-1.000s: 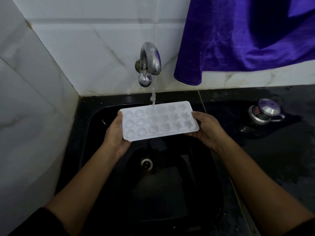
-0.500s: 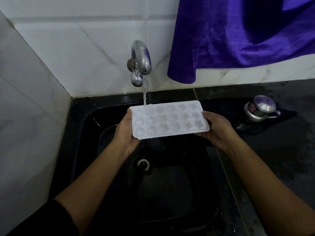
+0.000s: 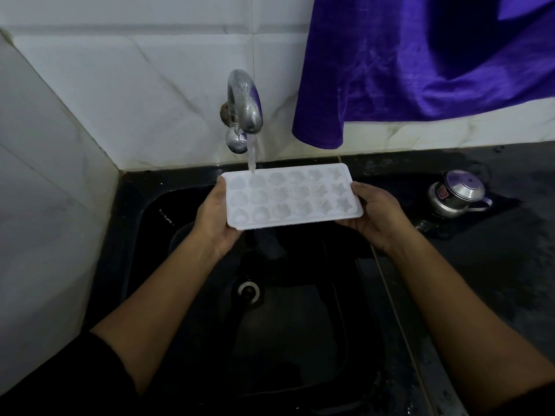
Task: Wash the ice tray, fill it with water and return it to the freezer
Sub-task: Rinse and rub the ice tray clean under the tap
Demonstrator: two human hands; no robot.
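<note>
A: Ice tray [image 3: 292, 196] held level over the black sink [image 3: 141, 223], cavities up, left hand [image 3: 213, 218] clamped on one short end, right hand [image 3: 370, 214] gripping the other. Stream from the tap [image 3: 244, 106] landing in the far-left cells.

B: So mid-fill or mid-rinse, hard to say which. Freezer trip definitely left. Anything changed?

A: Slid rightward under the tap versus a second ago; stream then hit nearer the middle. Steel pot [image 3: 456, 195] sitting on the wet bench [image 3: 495, 265], purple cloth [image 3: 420, 64] hanging above.

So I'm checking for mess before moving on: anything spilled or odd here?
Only the dark counter looks wet around the steel pot. The ice tray sits level in both hands under the tap.
</note>
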